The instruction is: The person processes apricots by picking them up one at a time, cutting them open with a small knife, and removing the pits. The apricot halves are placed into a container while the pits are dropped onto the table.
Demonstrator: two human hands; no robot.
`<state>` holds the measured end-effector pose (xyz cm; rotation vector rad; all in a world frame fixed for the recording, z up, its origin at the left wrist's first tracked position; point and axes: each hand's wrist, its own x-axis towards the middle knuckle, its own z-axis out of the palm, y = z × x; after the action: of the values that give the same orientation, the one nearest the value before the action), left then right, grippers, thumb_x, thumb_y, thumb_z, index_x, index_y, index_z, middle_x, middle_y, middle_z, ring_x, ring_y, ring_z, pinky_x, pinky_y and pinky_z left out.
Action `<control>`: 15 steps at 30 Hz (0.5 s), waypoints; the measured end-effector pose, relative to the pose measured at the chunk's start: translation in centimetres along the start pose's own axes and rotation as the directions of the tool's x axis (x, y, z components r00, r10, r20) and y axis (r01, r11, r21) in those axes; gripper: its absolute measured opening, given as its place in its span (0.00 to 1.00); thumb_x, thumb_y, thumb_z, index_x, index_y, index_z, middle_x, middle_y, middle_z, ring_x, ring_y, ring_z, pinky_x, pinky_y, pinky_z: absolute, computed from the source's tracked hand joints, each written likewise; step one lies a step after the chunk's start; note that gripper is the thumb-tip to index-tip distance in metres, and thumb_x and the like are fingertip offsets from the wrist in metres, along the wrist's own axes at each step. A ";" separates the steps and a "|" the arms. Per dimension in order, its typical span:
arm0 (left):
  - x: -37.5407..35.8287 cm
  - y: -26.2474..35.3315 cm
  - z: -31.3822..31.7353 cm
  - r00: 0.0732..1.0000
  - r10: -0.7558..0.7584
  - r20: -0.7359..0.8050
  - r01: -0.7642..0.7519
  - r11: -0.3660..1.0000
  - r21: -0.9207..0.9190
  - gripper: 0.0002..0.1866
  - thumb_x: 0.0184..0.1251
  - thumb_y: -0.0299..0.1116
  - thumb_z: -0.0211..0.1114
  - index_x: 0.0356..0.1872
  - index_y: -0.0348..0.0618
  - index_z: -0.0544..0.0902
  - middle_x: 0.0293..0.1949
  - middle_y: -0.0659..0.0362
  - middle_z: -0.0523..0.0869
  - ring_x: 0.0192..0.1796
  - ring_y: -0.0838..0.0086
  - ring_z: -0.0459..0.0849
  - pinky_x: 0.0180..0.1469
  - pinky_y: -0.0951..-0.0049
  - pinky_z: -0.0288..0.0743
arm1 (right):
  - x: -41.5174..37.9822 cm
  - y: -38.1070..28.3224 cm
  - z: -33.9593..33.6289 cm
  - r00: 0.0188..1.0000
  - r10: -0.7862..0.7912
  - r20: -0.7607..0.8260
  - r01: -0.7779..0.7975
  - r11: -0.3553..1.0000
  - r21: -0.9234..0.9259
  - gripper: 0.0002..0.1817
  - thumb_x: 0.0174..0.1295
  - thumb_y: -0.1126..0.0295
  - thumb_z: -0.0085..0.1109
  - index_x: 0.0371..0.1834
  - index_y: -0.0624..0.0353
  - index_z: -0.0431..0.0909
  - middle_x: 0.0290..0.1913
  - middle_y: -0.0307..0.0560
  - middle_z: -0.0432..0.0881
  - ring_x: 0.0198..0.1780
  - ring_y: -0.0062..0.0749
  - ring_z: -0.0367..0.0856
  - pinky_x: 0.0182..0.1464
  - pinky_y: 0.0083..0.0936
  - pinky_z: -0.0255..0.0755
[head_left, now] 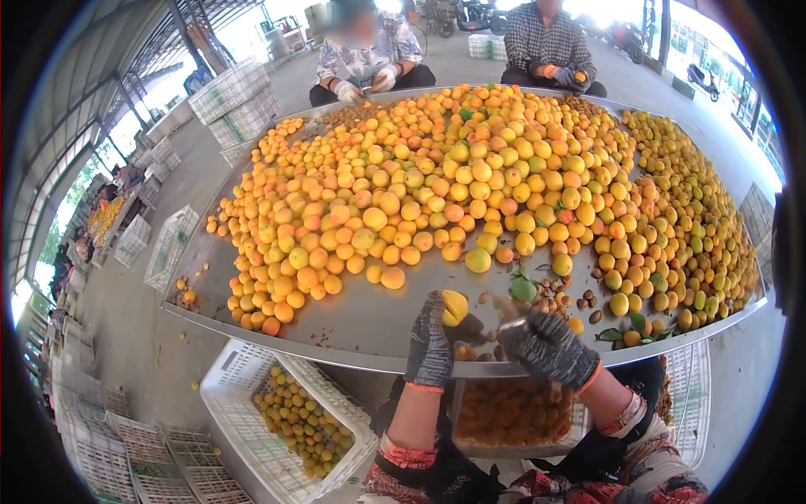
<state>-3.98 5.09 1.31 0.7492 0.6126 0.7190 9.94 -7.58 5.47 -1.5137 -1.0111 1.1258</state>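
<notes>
My left hand [430, 344], in a dark grey knit glove with an orange cuff, pinches a yellow apricot [454, 308] over the front of the metal table [378, 323]. Closed in a fist just to its right, my right hand [550, 349] wears a matching glove. A short metal tool [512, 324] sticks out of this fist toward the apricot; its tip is blurred and its handle is hidden. Apricot pits [554, 296] and a green leaf [523, 289] lie just beyond my right hand. A large heap of apricots [403, 185] covers much of the tabletop.
Below the table edge, a white crate [243, 412] holds greenish-yellow apricots. A container of orange-brown pieces [512, 412] stands under my hands. Two people work across the table, one in a floral shirt [369, 50], one in a checked shirt [550, 42]. Stacked crates [235, 105] stand at left.
</notes>
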 end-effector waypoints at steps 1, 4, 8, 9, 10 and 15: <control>-0.9 1.0 0.8 0.990 -0.077 0.120 0.082 0.996 -0.032 0.20 0.67 0.45 0.48 0.45 0.36 0.73 0.37 0.53 0.78 0.37 0.72 0.80 0.35 0.75 0.76 | -0.2 -1.0 -0.7 0.998 -0.015 -0.053 0.010 0.994 -0.105 0.18 0.56 0.76 0.58 0.51 0.61 0.71 0.44 0.40 0.79 0.43 0.20 0.76 0.45 0.19 0.72; -1.2 0.6 1.2 0.967 -0.201 0.154 0.179 0.973 0.147 0.20 0.67 0.45 0.48 0.46 0.36 0.72 0.38 0.52 0.78 0.36 0.71 0.80 0.31 0.76 0.76 | 1.2 -1.9 -0.8 0.975 -0.215 0.048 0.195 0.943 0.268 0.22 0.57 0.66 0.57 0.55 0.60 0.68 0.48 0.47 0.76 0.39 0.27 0.78 0.39 0.24 0.73; 0.0 -2.4 -0.1 0.664 0.486 0.569 -0.735 0.285 0.615 0.20 0.67 0.44 0.49 0.47 0.36 0.73 0.40 0.53 0.78 0.37 0.71 0.79 0.33 0.75 0.76 | 3.1 -0.7 -0.3 0.916 -0.375 0.139 0.400 0.864 -0.305 0.31 0.47 0.66 0.68 0.55 0.59 0.68 0.47 0.47 0.77 0.46 0.31 0.75 0.51 0.26 0.68; -1.3 -1.3 1.4 0.857 0.352 0.376 -0.513 0.657 0.553 0.19 0.66 0.43 0.50 0.47 0.36 0.73 0.41 0.53 0.78 0.38 0.72 0.79 0.37 0.74 0.76 | 3.4 -0.2 -0.3 0.916 -0.375 0.140 0.400 0.846 -0.353 0.29 0.49 0.67 0.67 0.55 0.58 0.67 0.47 0.45 0.77 0.47 0.30 0.75 0.51 0.26 0.68; -1.9 -0.7 2.2 0.969 0.120 0.217 -0.197 0.904 0.380 0.19 0.66 0.42 0.50 0.48 0.36 0.73 0.42 0.54 0.77 0.39 0.72 0.78 0.41 0.73 0.75 | 3.9 1.2 -0.2 0.917 -0.373 0.140 0.398 0.847 -0.353 0.29 0.49 0.67 0.67 0.55 0.58 0.67 0.47 0.45 0.77 0.47 0.30 0.75 0.51 0.26 0.68; -0.7 -1.5 0.2 1.000 -0.016 -0.006 0.016 0.999 -0.039 0.18 0.66 0.41 0.50 0.46 0.36 0.75 0.40 0.55 0.78 0.40 0.74 0.77 0.45 0.74 0.73 | 2.7 2.3 1.1 0.984 -0.180 -0.015 0.160 0.833 0.529 0.30 0.53 0.71 0.62 0.59 0.58 0.61 0.52 0.46 0.71 0.53 0.33 0.72 0.55 0.29 0.68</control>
<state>-3.71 3.68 0.40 0.7057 0.6085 0.7167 9.61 -5.24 2.62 -0.9427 -0.7539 1.1836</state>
